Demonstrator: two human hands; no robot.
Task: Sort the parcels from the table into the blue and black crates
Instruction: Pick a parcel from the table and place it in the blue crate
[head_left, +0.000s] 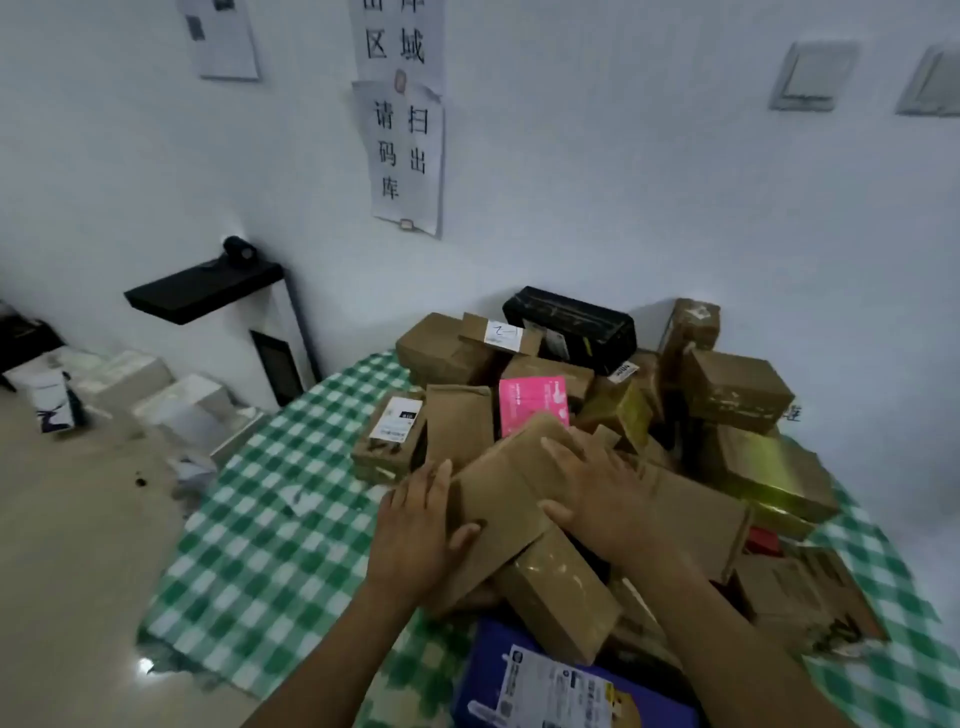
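**Parcel Pressed Between Two Flat Hands**

Pressing with the left hand (421, 525), fingers straight, against the left side of a long brown cardboard parcel (498, 499); spreading the right hand (597, 499) flat over its top. Lying tilted atop the heap of parcels (727, 389) on the green-checked tablecloth (260, 519). Probably light and stiff (thin carton, likely to dent near the raised flap); best gripped along both long edges. Both forearms reaching forward, converging. No crate in view.
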